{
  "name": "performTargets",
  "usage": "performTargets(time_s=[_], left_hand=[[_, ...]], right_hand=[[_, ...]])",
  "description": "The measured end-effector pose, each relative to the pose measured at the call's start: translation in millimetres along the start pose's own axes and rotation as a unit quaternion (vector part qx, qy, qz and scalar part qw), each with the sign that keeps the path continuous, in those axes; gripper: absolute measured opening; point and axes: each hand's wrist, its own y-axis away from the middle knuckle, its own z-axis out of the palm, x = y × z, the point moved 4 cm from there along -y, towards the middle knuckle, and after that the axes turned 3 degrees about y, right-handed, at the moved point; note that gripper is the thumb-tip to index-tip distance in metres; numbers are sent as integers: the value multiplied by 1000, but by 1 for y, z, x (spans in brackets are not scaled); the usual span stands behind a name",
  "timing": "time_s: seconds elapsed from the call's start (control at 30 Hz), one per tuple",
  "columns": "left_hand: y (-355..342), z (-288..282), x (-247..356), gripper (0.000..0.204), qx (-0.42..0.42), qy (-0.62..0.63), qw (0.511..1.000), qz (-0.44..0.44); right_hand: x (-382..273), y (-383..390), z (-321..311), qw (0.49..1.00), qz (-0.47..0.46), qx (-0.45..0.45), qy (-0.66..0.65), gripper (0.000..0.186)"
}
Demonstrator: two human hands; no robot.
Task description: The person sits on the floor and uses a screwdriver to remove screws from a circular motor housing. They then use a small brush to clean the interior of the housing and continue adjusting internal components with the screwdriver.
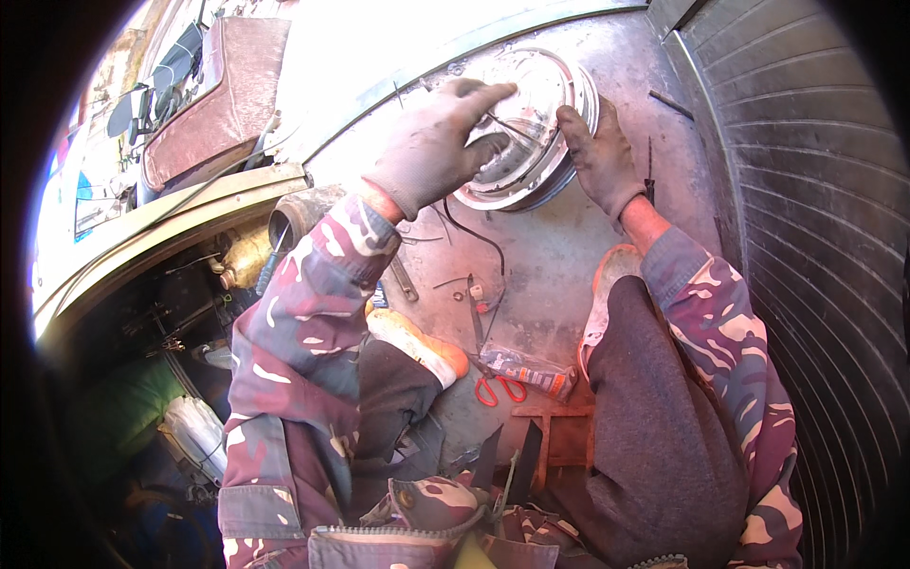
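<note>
A round silver metal wheel (pixel 517 180) with a stepped rim stands tilted on the floor ahead of me. My right hand (pixel 602 156), in a grey glove, grips its right edge, thumb on the near side and fingers behind. Over the wheel's left face is my gloved left hand (pixel 431 142), thumb and index finger spread apart; whether the fingertips press on the metal I cannot tell. A thin dark strip (pixel 512 126) crosses the wheel face between the hands. A black cable (pixel 483 239) curves over the floor below the wheel.
Between my shoes lie red-handled scissors (pixel 500 391), a clear plastic packet (pixel 531 368) and a flat metal bar (pixel 404 280). A screwdriver (pixel 649 180) is right of my right hand. Ribbed metal shutter (pixel 806 142) rises at right; a brown padded seat (pixel 223 100) stands at far left.
</note>
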Motion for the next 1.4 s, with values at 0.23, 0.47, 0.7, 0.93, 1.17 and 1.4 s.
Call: performTargets(time_s=[0.23, 0.47, 0.7, 0.93, 1.17, 1.4], left_hand=[[-3, 5, -13, 51, -129, 141, 926, -327], [-20, 12, 5, 22, -99, 91, 987, -84], [-7, 2, 9, 29, -61, 56, 996, -14], [-1, 12, -1, 63, -165, 352, 819, -422], [-1, 13, 8, 46, -173, 382, 804, -421], [-14, -1, 3, 16, -112, -112, 985, 70]], right_hand=[[4, 0, 0, 1000, 27, -11, -7, 81], [8, -4, 1, 1000, 6, 0, 9, 92], [3, -1, 1, 1000, 15, 1, -3, 79], [2, 1, 0, 999, 34, -7, -12, 77], [4, -2, 1, 1000, 7, 13, -5, 87], [8, -4, 1, 1000, 24, 4, -1, 89]])
